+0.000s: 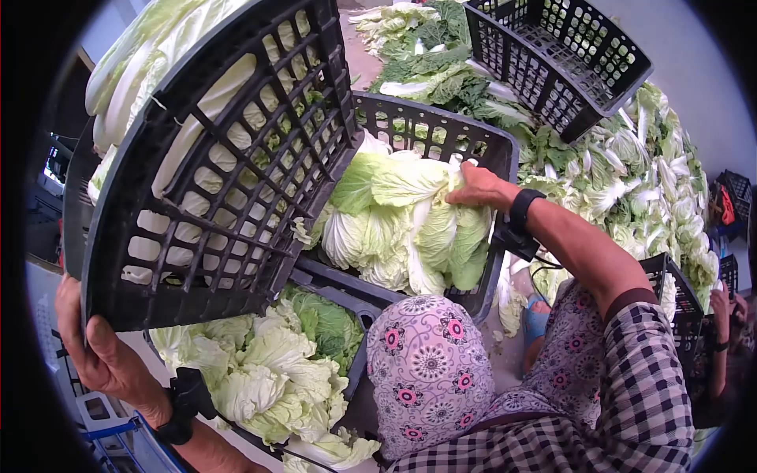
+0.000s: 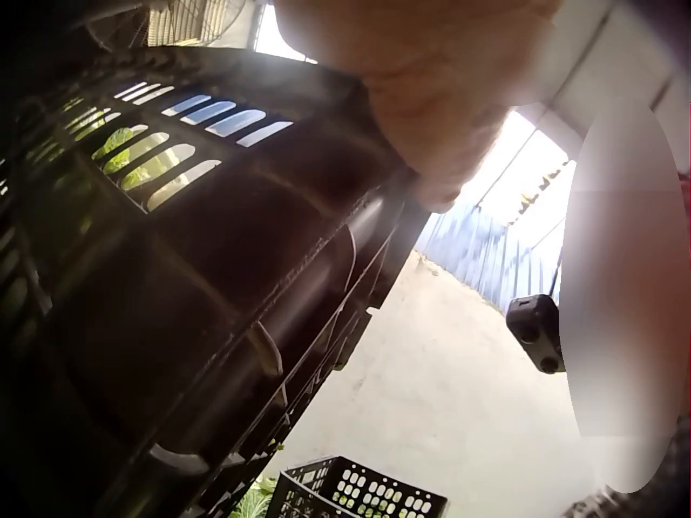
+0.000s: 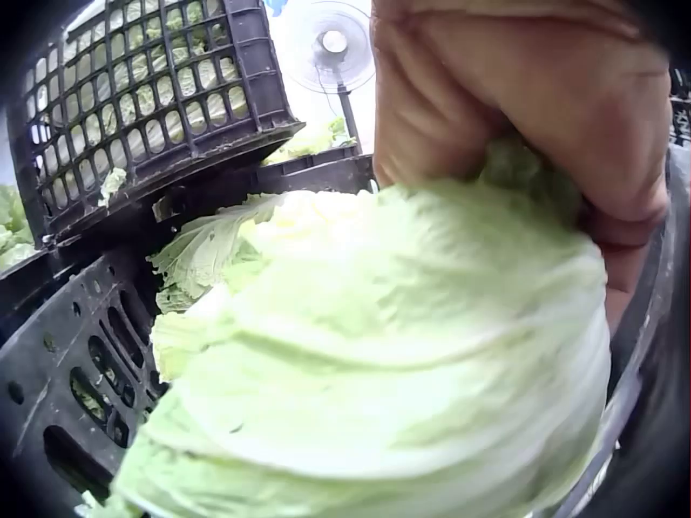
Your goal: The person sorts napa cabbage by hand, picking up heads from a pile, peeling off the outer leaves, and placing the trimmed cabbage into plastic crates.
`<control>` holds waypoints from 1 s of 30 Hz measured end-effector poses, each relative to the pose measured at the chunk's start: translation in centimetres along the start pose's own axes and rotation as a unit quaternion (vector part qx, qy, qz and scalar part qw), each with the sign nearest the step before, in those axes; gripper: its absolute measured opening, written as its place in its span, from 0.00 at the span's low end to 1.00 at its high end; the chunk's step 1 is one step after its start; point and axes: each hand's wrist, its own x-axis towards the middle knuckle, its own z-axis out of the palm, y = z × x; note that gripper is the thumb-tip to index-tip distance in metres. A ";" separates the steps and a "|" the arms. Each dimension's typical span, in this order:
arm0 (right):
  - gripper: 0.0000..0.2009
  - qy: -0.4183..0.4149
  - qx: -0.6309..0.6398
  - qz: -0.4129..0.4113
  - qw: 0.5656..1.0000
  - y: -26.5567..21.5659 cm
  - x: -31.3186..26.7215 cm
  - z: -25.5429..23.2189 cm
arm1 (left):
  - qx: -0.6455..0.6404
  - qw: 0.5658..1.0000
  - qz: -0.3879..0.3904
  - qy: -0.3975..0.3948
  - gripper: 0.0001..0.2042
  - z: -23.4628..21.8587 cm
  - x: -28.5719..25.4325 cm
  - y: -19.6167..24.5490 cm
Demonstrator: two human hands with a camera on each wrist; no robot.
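Note:
My left hand grips the lower rim of a black plastic crate, which is tilted up on its side and packed with napa cabbages. In the left wrist view that hand shows blurred against the dark crate wall. My right hand reaches forward into a second black crate and grips the top of a pale green napa cabbage standing among others. The right wrist view shows the right hand with its fingers curled into the leafy end of that cabbage.
A third crate of cabbages sits below the tilted one. An empty black crate lies on a big heap of cabbage leaves. Another person sits at the right. A fan stands behind.

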 end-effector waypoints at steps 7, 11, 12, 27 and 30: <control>0.38 0.235 0.129 -0.201 0.942 1.8 -3.2 -3.1 | -0.013 0.999 -0.028 0.031 0.18 1.3 0.2 0.4; 0.38 0.365 0.134 -0.300 0.871 1.0 -8.4 -8.3 | -0.009 1.000 -0.015 0.010 0.14 1.6 1.1 1.1; 0.37 0.398 0.152 -0.307 0.851 1.8 -10.7 -10.6 | -0.015 1.000 -0.022 0.009 0.13 1.9 1.5 1.9; 0.25 0.672 0.307 -0.303 0.602 23.8 -33.2 -22.8 | 0.058 0.996 -0.061 -0.001 0.13 1.5 2.0 1.8; 0.24 0.674 0.377 -0.324 0.547 28.4 -39.8 -21.0 | 0.046 0.996 -0.079 -0.010 0.14 1.5 1.8 0.8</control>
